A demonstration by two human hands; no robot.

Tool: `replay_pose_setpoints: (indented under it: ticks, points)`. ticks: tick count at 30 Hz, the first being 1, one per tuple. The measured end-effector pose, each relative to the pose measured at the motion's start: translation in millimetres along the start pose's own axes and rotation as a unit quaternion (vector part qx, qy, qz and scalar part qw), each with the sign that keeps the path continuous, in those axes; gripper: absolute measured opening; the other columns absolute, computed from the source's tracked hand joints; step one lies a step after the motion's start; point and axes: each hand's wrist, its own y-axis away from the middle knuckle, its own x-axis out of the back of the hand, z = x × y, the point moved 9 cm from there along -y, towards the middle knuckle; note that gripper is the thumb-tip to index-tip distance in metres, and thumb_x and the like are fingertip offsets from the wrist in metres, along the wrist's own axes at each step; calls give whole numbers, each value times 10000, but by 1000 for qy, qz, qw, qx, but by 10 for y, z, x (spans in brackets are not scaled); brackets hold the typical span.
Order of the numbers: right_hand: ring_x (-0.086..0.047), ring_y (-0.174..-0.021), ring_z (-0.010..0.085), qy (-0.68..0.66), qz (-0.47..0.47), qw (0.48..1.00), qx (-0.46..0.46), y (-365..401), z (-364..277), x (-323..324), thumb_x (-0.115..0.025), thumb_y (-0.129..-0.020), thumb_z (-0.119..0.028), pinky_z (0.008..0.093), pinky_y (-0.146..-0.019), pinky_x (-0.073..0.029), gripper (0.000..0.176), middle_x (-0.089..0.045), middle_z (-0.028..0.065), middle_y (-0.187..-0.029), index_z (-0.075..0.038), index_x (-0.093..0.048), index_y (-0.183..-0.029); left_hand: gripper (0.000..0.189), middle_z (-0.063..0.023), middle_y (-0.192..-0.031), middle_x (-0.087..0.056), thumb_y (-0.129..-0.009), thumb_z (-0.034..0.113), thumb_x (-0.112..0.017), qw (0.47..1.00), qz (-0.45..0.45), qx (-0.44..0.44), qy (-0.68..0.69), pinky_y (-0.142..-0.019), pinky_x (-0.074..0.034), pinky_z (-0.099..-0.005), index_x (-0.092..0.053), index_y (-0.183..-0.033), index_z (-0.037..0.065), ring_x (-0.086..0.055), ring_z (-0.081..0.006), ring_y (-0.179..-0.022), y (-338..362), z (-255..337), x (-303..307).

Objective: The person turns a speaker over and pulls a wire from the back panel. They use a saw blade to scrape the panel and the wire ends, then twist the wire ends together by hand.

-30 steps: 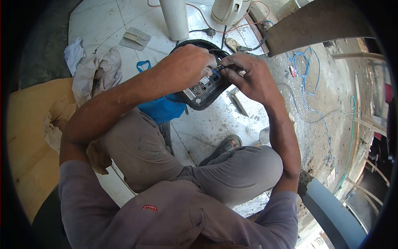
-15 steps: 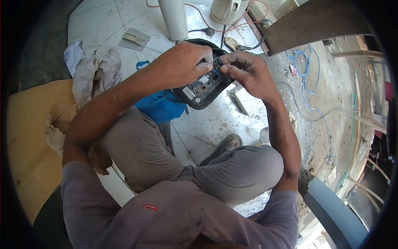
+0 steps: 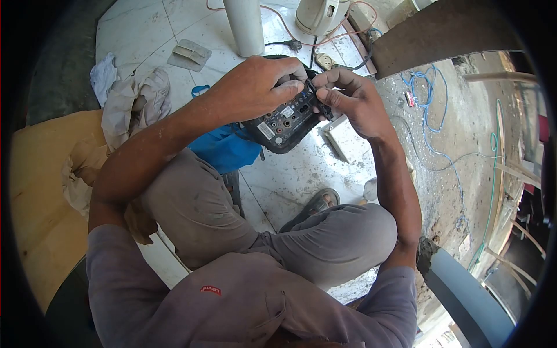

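Note:
A black device (image 3: 281, 127) with a panel of round sockets, a power inlet and white labels stands tilted between my knees and the white pipe. My left hand (image 3: 264, 87) reaches over its upper part, thumb and forefinger pinched at the panel's top right; what lies between them is hidden. From the right, my right hand (image 3: 354, 101) grips a narrow black flap-like piece (image 3: 324, 109) between thumb and fingers at the device's right edge. Blue cloth (image 3: 229, 152) lies against the device's lower left side.
A white pipe (image 3: 242, 26) and a cream kettle (image 3: 318, 16) stand beyond the device. Near them lie a black plug (image 3: 295, 44), a socket block (image 3: 325, 61) and a trowel (image 3: 190, 55). A white box-like piece (image 3: 343, 139) rests on the tiles; blue cord (image 3: 428, 95) coils at right.
The narrow black piece under my right hand now stands out from the device's right edge, and more of the panel shows. My right hand has shifted slightly right; my left stays nearly still.

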Motion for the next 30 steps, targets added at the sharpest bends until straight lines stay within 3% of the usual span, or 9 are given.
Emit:
replay_pose_setpoints:
  ticks: [3,10,19,24,30]
  points:
    - [-626,-768,149,-68,-4,998,-5,3,17,19,-660,-835,-61,269,-665,-519,222,-634,84,-857,43,-608,-1025,244,-184,-767,-655,-883,202,-597,1000,16,-14,-10,-623,-496,-358,-591,-1053,27,-655,-277,-667,0,-21,15]
    - [-624,-753,152,-43,16,999,-1,22,-13,117,-689,-796,-27,275,-680,-521,253,-638,91,-855,42,-599,-1022,260,-179,-784,-669,-905,231,-573,999,-3,50,-1,-615,-505,-348,-591,-1072,32,-663,-259,-663,-6,-112,20]
    - [-614,-816,141,16,6,998,62,43,-107,76,-702,-785,7,276,-691,-522,166,-645,77,-882,-23,-596,-910,278,-112,-899,-651,-934,279,-548,991,-45,62,108,-744,-488,-301,-624,-1046,37,-623,-170,-810,-16,-152,-27]
    - [-621,-840,145,-46,-45,993,103,60,-170,-26,-691,-774,59,276,-731,-538,168,-657,103,-918,-43,-561,-803,249,-75,-932,-607,-926,246,-552,977,-110,54,174,-830,-450,-293,-619,-1021,26,-571,-155,-889,1,-140,-97]
    - [-621,-870,146,-80,-52,986,140,69,-216,-51,-708,-757,56,272,-731,-544,187,-654,106,-931,-50,-555,-743,214,-54,-963,-599,-916,222,-573,965,-115,41,233,-877,-424,-288,-623,-992,29,-552,-151,-925,15,-78,-58]
